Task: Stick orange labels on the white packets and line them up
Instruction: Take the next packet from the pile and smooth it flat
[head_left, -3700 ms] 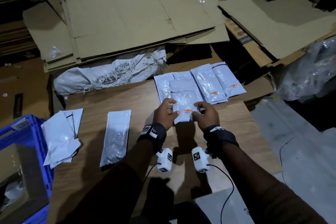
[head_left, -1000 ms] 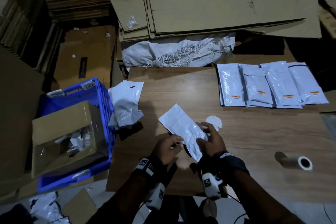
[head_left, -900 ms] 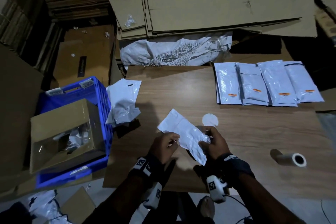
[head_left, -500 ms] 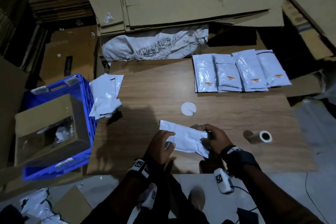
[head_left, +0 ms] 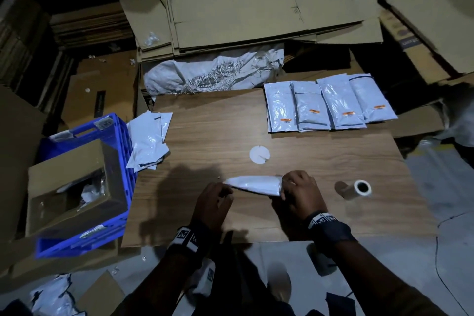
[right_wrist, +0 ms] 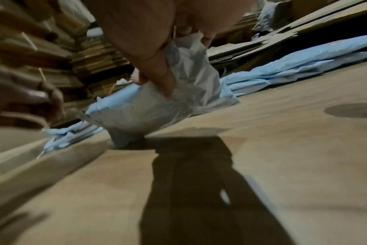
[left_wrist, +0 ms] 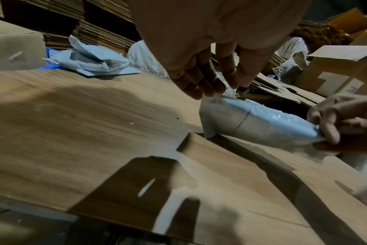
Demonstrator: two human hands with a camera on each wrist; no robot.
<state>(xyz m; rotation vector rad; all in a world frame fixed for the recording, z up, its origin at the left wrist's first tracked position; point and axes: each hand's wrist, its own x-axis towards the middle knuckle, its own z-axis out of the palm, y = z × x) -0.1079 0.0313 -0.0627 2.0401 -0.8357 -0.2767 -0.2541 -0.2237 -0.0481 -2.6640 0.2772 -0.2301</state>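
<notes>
- Dim storeroom seen from above; wood-grain table [head_left: 205,136] in the centre, lit from overhead, with hard shadows of the arms falling on its near half.
- Held just above the table's near edge: one white packet [head_left: 254,185], turned edge-on and lying crosswise between both hands, one lower corner touching the wood in the wrist views.
- Left hand [head_left: 213,202] at the packet's left end, grip pinching a corner between thumb and fingertips [left_wrist: 218,86].
- Right hand [head_left: 300,195] at the right end, grip curled around the crumpled end of the packet, thumb [right_wrist: 157,69] pressed across it.
- No orange label visible on the held packet from any view.
- Along the far right of the table: row of four white packets [head_left: 328,105], overlapping side by side, each bearing a small orange label [head_left: 314,111] near its near end.
- At the table's left edge: loose heap of white packets [head_left: 148,141], partly overhanging.
- Mid-table, ahead of the hands: round white disc [head_left: 259,154] lying flat.
- Right of the right hand: small white roll [head_left: 359,188] lying on its side, well apart from the row.
- Left of the table: blue plastic crate [head_left: 84,236] holding an open cardboard box [head_left: 64,187].
- Behind the table: grey woven sack [head_left: 213,72], then stacks of flattened cardboard [head_left: 256,0] filling the background and both sides.
</notes>
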